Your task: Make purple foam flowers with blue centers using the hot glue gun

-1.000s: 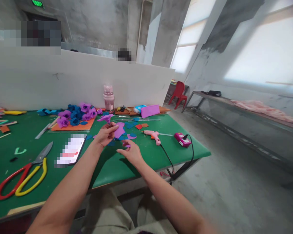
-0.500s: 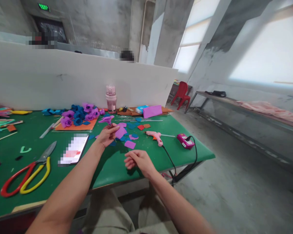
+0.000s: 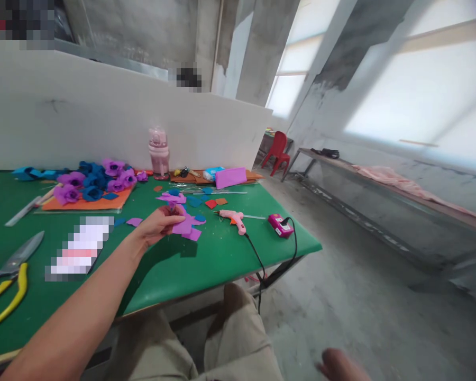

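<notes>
Left hand (image 3: pixel 158 225) pinches a purple foam piece (image 3: pixel 182 226) above the green desk (image 3: pixel 206 259); glue gun (image 3: pixel 234 218) at three o'clock. Right hand (image 3: pixel 339 366), blurred at the bottom edge: cannot tell.

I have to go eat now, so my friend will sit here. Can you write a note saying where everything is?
Left hand: over the table, pinching a purple petal.
Right hand: down off the table by the knee, blurred, nothing seen in it.
More purple and blue pieces lie just beyond the left hand. Glue gun lies to the right, cord going off the table's edge. Scissors at the far left.
Done: finished flowers sit on the orange sheet.
Left: the held petal and the loose pieces are not yet a flower.
</notes>
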Available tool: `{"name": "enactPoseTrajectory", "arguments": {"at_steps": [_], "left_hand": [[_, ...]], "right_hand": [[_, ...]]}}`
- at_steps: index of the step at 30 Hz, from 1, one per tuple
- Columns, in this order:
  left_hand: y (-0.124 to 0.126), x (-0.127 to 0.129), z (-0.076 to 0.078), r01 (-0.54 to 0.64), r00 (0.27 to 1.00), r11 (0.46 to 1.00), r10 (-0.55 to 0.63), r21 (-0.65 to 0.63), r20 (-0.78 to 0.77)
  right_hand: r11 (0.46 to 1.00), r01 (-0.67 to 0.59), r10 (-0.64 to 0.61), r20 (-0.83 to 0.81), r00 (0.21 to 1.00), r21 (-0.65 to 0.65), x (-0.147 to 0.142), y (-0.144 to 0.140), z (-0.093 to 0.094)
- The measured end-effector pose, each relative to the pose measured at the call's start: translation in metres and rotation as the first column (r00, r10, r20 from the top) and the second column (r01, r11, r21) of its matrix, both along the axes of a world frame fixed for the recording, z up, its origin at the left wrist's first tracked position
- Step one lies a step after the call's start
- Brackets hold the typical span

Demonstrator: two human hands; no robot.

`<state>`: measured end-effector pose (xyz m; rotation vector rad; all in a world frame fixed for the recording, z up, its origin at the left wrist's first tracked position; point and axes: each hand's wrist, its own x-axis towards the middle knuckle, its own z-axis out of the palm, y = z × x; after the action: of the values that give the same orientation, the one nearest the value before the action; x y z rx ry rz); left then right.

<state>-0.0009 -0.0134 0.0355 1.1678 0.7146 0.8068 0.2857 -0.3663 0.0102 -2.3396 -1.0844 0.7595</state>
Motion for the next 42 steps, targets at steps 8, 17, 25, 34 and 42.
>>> {"name": "enactPoseTrajectory", "arguments": {"at_steps": [8, 17, 25, 34, 42], "left_hand": [[0.004, -0.007, -0.001, 0.124, 0.973, 0.986, -0.099, 0.111, -0.207], [0.006, -0.007, -0.018, 0.334, 0.858, 0.939, -0.269, 0.078, -0.438], [0.014, -0.004, -0.035, 0.241, 0.843, 0.96, -0.134, 0.142, -0.521], [0.019, -0.003, -0.046, 0.264, 0.829, 0.953, -0.145, 0.15, -0.541], [0.019, -0.002, -0.044, 0.272, 0.763, 0.945, -0.097, 0.182, -0.639]], "right_hand": [[0.877, -0.339, 0.249, 0.282, 0.927, 0.341, 0.036, 0.184, -0.028], [0.956, -0.287, 0.257, 0.307, 0.916, 0.055, 0.014, 0.31, -0.022], [0.926, -0.134, 0.157, -0.035, 0.987, 0.354, 0.016, 0.284, -0.024], [0.948, -0.086, 0.275, -0.655, 0.704, 0.306, -0.027, 0.206, -0.007], [0.822, -0.453, 0.556, -0.319, 0.767, 0.345, -0.066, 0.216, 0.01]]}}
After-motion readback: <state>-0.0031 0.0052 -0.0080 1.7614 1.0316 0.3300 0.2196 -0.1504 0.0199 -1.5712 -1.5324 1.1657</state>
